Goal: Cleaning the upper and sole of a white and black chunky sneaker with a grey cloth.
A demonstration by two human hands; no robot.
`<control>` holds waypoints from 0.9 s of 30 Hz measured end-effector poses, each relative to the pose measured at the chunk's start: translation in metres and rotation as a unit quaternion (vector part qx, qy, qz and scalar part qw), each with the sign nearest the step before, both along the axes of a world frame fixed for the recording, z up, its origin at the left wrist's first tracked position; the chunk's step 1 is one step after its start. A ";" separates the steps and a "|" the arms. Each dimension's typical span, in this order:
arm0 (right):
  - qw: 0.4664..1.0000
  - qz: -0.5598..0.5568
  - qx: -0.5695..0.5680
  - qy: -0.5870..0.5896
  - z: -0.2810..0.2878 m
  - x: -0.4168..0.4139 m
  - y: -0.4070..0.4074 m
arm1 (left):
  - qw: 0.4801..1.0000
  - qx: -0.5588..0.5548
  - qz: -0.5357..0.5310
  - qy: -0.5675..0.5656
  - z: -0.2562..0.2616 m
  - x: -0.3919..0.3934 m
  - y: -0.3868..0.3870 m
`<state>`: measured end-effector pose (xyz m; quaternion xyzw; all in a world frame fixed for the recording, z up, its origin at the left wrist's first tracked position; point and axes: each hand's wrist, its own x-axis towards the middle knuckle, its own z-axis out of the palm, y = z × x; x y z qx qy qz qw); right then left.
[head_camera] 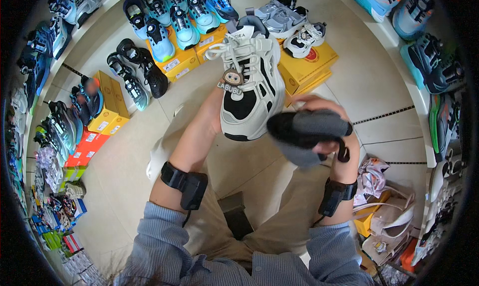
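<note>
A white sneaker (258,80) with black mesh panels is held up before me, toe towards me. A cartoon-face charm (232,79) with lettering hangs on its white laces. My left hand (217,115) supports the shoe from behind and below; its fingers are mostly hidden. In my right hand (327,105) is a soft grey and black pad (314,127) with a dark strap, blurred by motion. The pad is close to the right side of the shoe's toe; I cannot tell whether they touch.
Blue sneakers (183,27) stand on yellow shoeboxes (179,65) ahead. Silver sneakers (280,16) and a smaller white sneaker (305,40) rest by another yellow box (308,67). A curved white shelf (419,84) with shoes borders the right. Pale handbags (389,218) lie at lower right.
</note>
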<state>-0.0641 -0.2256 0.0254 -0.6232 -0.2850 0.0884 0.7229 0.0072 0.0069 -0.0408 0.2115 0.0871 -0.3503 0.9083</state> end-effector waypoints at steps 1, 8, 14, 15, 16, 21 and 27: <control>0.997 -0.045 -0.026 -0.055 -0.001 0.006 -0.004 | 1.000 -0.011 -0.008 -0.007 0.001 0.000 -0.001; 0.995 0.012 -0.025 -0.099 0.000 0.011 0.000 | 0.994 -0.075 -0.049 -0.057 0.006 -0.004 0.002; 0.998 0.026 -0.024 -0.061 0.003 0.006 -0.001 | 0.994 0.059 -0.039 -0.079 0.038 -0.016 -0.008; 0.999 0.025 -0.020 -0.021 0.005 0.004 0.000 | 0.970 0.231 0.005 -0.076 0.050 -0.020 -0.010; 0.999 0.023 -0.016 0.019 0.007 0.002 0.000 | 0.964 0.245 0.013 -0.101 0.048 -0.020 -0.006; 0.998 0.023 -0.033 0.039 0.006 -0.004 0.001 | 0.923 0.339 0.053 -0.174 0.058 -0.028 0.001; 0.997 0.026 -0.053 0.056 0.007 -0.007 0.001 | 0.924 0.331 0.012 -0.192 0.049 -0.026 0.005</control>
